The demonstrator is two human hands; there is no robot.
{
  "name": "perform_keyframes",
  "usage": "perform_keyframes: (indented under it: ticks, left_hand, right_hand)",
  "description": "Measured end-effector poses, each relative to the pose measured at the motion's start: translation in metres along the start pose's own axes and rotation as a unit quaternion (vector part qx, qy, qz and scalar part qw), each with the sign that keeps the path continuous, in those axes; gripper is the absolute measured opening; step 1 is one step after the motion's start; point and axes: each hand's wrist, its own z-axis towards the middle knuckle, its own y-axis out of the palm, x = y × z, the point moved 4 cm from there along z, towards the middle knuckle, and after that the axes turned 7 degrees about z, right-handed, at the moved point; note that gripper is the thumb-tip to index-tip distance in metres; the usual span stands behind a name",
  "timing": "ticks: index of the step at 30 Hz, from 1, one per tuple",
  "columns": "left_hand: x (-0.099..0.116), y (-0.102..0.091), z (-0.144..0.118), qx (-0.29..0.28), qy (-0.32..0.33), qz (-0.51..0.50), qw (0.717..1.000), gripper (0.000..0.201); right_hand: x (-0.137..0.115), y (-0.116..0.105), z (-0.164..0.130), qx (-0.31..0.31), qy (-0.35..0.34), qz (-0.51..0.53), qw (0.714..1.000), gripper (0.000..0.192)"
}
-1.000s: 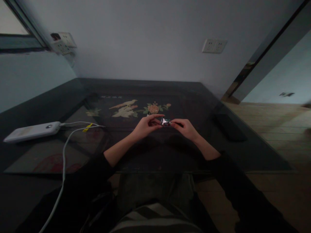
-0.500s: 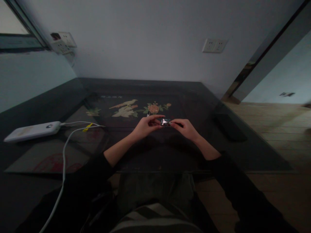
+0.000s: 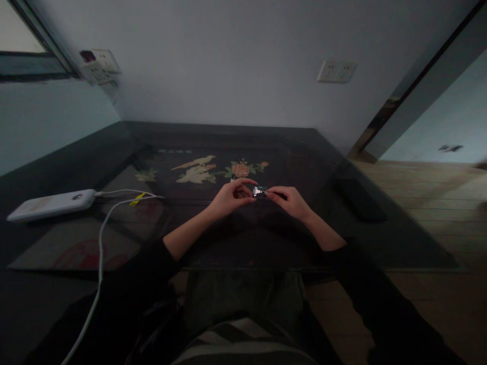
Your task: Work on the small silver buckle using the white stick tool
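A small shiny metal object [image 3: 259, 191], silver with dark parts, is between my two hands above the dark table. Its exact kind is too small and dim to make out. My left hand [image 3: 230, 196] curves its thumb and forefinger around the object's left end, one fingertip at the upper edge and the other at the lower. From the right, the thumb and forefinger of my right hand [image 3: 288, 199] pinch the object's other end. The remaining fingers of both hands are curled in.
The glass-topped table [image 3: 243, 243] covers a bird-and-flower picture [image 3: 196, 170]. At left lies a white power bank [image 3: 53, 205] with a white cable [image 3: 101, 248] and yellow tag [image 3: 137, 199]. A flat black object [image 3: 359, 199] lies at right. Wall sockets [image 3: 337, 71] are behind.
Almost nothing differs. The metal object has tilted slightly between my fingers, and both hands stay in the same place.
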Motion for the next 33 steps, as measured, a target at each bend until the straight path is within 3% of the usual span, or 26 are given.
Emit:
perform_keyframes:
  ticks: [15,22,33]
  left_hand:
    - [0.0016,0.0012,-0.0002,0.0,-0.047,-0.072,0.996,0.054]
    - [-0.0028,0.0019,0.0007,-0.014,-0.043,-0.084,0.995,0.055]
    - [-0.0054,-0.0002,0.0031,0.025,-0.023,-0.06,0.998,0.032]
  right_hand:
    - [0.0014,0.0012,-0.001,0.054,-0.041,0.047,0.997,0.019]
    - [0.0041,0.0,0.0004,0.083,-0.027,0.055,0.995,0.017]
    - [0.0037,0.0039,0.0005,0.085,0.026,0.106,0.99,0.024]
